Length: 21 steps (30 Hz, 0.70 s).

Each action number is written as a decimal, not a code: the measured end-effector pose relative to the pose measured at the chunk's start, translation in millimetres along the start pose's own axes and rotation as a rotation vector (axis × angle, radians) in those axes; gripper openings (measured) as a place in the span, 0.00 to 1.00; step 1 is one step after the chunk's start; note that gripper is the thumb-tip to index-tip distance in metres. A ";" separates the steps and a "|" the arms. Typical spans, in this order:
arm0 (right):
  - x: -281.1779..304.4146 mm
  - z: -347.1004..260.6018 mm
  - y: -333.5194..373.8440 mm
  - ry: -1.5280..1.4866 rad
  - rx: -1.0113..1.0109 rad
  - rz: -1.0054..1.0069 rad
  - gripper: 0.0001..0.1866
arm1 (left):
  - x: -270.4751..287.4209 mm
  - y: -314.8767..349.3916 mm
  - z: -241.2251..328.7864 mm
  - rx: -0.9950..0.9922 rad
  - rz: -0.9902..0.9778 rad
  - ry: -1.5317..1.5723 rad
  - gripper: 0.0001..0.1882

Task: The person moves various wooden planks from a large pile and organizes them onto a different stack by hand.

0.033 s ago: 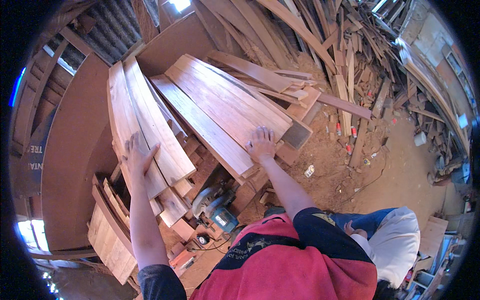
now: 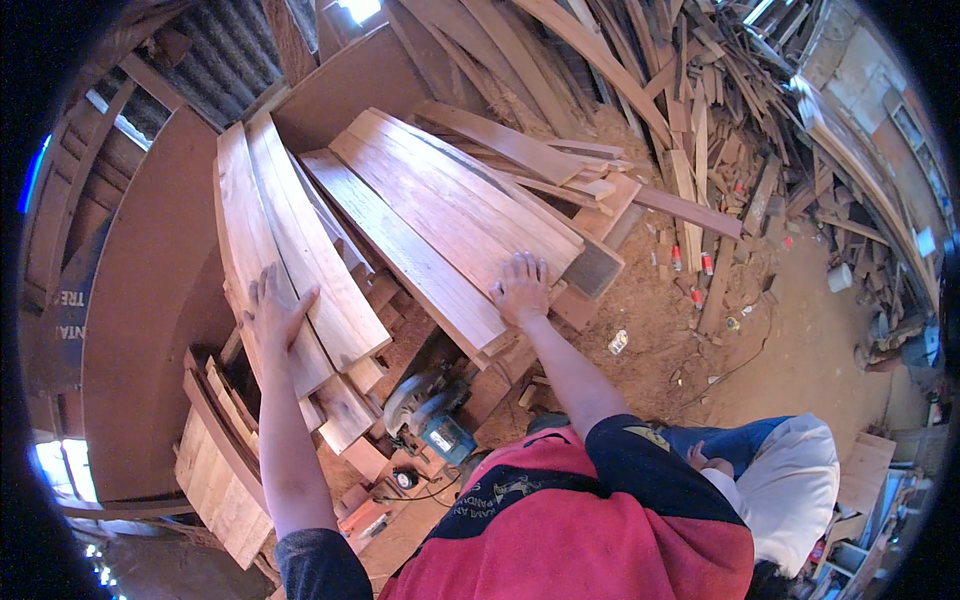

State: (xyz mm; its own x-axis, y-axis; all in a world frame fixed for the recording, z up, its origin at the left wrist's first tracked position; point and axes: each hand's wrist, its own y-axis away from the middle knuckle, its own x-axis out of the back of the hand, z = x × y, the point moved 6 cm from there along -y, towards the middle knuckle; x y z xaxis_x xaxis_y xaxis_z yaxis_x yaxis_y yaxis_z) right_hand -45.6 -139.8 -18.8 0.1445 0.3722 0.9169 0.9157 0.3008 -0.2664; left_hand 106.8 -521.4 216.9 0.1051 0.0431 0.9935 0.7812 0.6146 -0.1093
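Note:
My left hand (image 2: 272, 312) lies spread on a stack of long pale wooden planks (image 2: 322, 270), thumb apart from the fingers. To its right, several smooth planks (image 2: 440, 190) are laid side by side with their long edges close together. Near the front end of this second group, my right hand (image 2: 523, 290) rests flat, fingers forward and slightly spread. Neither hand grips anything. A dark gap separates the two groups, and a blue circular saw (image 2: 447, 438) sits below it, close to my body.
A small round dark gauge or tape (image 2: 405, 477) lies near the saw with a cord. Scrap wood (image 2: 690, 90) is heaped at the far right. Sawdust, red cans (image 2: 707, 263) and a white bucket (image 2: 840, 277) are on the floor. Another person in white (image 2: 795, 480) is close at my right.

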 end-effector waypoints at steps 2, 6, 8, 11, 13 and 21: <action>2.8 -6.5 -0.7 0.004 -0.009 -0.075 0.30 | 0.7 2.9 -5.5 0.013 0.002 -0.011 0.54; 2.3 0.4 1.3 -0.028 0.005 0.032 0.29 | -0.8 -0.6 0.5 0.010 -0.011 -0.023 0.53; 2.7 -1.1 1.9 -0.034 0.004 0.029 0.29 | -0.8 0.1 -0.1 0.010 -0.010 -0.024 0.53; 7.4 -7.1 1.3 -0.036 0.006 -0.002 0.29 | -0.5 1.8 -5.3 0.023 -0.013 -0.034 0.53; 9.2 -8.5 0.8 -0.030 0.003 -0.027 0.29 | 0.1 2.2 -6.1 0.014 0.006 -0.019 0.53; 6.3 -4.1 -0.5 -0.037 -0.006 -0.017 0.28 | -1.0 -0.8 -4.4 0.007 0.000 -0.011 0.54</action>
State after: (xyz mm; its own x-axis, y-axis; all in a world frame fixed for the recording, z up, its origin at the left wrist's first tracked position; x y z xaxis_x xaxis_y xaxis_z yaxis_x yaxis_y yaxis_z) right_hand -43.7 -141.2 -11.7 0.1154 0.3992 0.9096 0.9203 0.3016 -0.2491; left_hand 108.8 -525.5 215.8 0.0981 0.0516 0.9938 0.7769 0.6202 -0.1089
